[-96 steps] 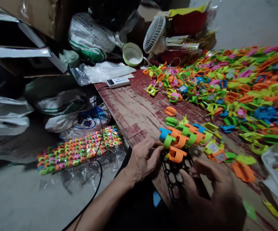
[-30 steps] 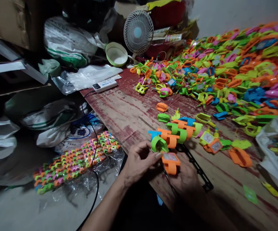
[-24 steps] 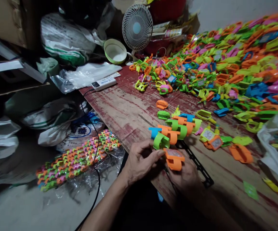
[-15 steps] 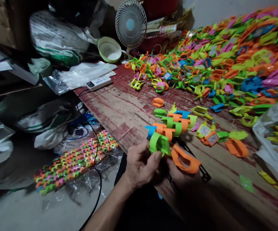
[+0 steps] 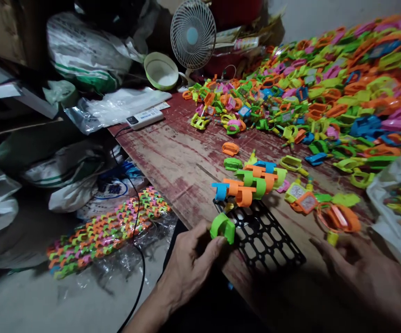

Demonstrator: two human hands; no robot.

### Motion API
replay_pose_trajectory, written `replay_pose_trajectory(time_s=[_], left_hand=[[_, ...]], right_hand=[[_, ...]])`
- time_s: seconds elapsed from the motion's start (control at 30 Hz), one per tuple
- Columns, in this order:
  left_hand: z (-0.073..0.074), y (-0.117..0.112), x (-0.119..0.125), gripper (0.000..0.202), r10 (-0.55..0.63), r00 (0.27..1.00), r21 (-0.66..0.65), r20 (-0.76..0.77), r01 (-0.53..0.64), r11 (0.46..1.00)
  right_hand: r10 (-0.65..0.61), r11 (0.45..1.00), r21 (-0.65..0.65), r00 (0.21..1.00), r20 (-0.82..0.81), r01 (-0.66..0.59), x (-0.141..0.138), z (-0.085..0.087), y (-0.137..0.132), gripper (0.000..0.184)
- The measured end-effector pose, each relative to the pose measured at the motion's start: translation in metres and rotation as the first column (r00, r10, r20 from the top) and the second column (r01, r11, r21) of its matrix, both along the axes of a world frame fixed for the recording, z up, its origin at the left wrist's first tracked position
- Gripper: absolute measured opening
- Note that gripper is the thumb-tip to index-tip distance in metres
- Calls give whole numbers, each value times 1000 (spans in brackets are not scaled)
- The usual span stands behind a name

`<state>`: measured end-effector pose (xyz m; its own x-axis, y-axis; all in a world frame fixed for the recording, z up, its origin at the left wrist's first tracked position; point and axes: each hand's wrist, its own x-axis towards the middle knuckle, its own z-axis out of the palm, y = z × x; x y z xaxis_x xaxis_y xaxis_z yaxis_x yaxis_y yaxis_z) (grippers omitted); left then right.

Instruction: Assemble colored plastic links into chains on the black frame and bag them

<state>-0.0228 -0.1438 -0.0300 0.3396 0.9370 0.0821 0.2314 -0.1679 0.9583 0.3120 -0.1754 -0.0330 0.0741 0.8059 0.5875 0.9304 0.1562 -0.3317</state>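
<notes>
Green ring (image 5: 222,228) in the pinching left hand (image 5: 188,263) — orange ring (image 5: 352,221) beside right hand (image 5: 367,275), grip unclear

Left hand (image 5: 190,264) bare, forearm (image 5: 153,306) bare too as far as I can see it. Right hand (image 5: 373,273) bare, blurry and shadowed on my feed. Near-black clothing (image 5: 217,303) across the lap; can't make out cut or fabric.
</notes>
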Motion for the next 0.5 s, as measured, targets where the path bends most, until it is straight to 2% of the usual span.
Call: replay_pose_trajectory(time_s=[0.1,0.17,0.23,0.3,0.37,0.5], left_hand=[[4,-2,9,24,-23,999,38,-50,25,999],[5,-6,15,20,-53,998,100,-42,57,993],[5,-10,19,17,-81,996,123,-31,84,989],[5,-13,18,16,-95,994,93,-46,99,991],[8,-14,14,17,-113,989,45,-92,117,992],[20,-8,4,14,-249,959,-16,-132,249,968]], right_hand=[[7,998,-59,991,134,1,-35,10,-3,18],[117,989,-108,986,123,-104,-74,12,-3,24],[216,955,-187,971,-99,-231,-110,8,-2,29],[271,908,-236,915,-300,-347,-134,2,-2,34],[275,892,-247,888,-369,-379,-142,-5,0,33],[322,879,-242,886,-334,-411,-137,-10,5,31]])
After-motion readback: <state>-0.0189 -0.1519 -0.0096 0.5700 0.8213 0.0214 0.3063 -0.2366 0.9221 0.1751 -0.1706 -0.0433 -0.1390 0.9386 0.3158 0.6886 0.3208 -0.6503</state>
